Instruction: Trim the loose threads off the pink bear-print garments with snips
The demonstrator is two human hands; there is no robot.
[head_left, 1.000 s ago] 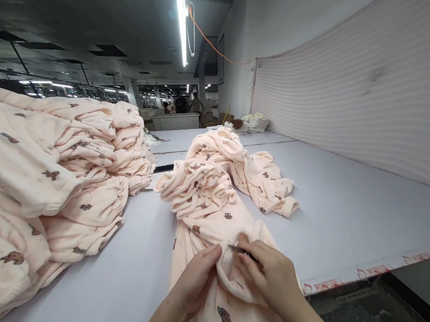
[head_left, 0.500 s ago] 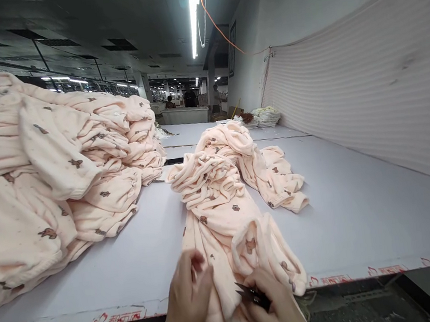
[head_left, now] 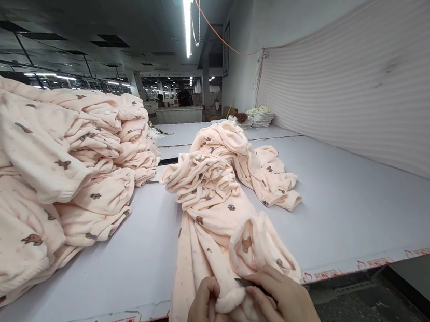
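A pale pink plush garment [head_left: 217, 239] with small brown bear prints lies bunched on the table and hangs over its front edge. My left hand [head_left: 204, 314] is closed on a folded edge of it, thumb and fingers pinching the cloth. Against the other side of that edge is my right hand [head_left: 281, 299], closed round dark thread snips [head_left: 244, 281]. Only the pointed blades of the snips show, aimed left; my fingers hide the rest. My right thumb and fingertips also press at the cloth.
A tall heap of matching pink garments [head_left: 43, 166] stands on the left of the white table [head_left: 354, 206]. Near the heap lies a flat black object [head_left: 168, 161]. Folded cloths [head_left: 260, 117] are stacked at the back. A striped sheet [head_left: 362, 80] covers the right wall.
My left hand, loose beside the garment before, now grips its edge. My right hand with the snips has come in against that edge, and the edge has been lifted and turned up.
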